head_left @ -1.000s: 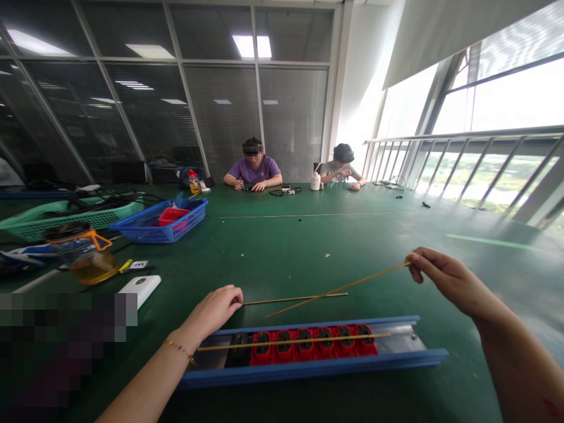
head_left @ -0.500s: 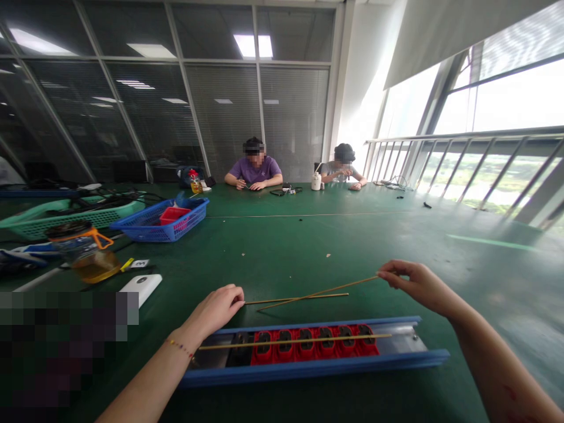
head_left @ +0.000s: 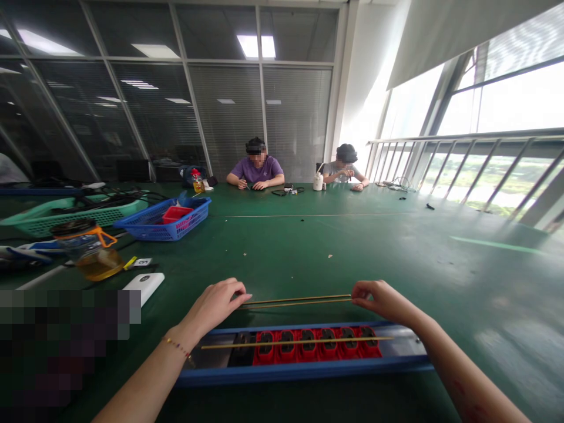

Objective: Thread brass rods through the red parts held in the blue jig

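Note:
My left hand point(head_left: 220, 302) pinches the left ends of two thin yellowish sticks point(head_left: 299, 302) that look like bamboo. At their right ends the fingers of my right hand point(head_left: 385, 301) are closed. The two sticks run almost parallel, just beyond a long blue-sided metal channel point(head_left: 317, 376). Inside that channel sits a row of red sockets point(head_left: 308, 353) with black inserts, and a black block point(head_left: 241, 351) is at its left end. A third thin stick point(head_left: 229, 345) rests lengthwise across the sockets. My right forearm hides the channel's right end.
On the left of the green table point(head_left: 273, 247) are a white power bank point(head_left: 150, 286), a jar of amber liquid point(head_left: 101, 264), a blue basket point(head_left: 176, 232) and a green basket point(head_left: 39, 220). Two people point(head_left: 259, 170) sit at the far edge. A railing point(head_left: 462, 141) runs along the right.
My right hand has moved left and down, bringing its stick from a slanted, crossing position to lie nearly alongside the other. My left hand has shifted slightly right.

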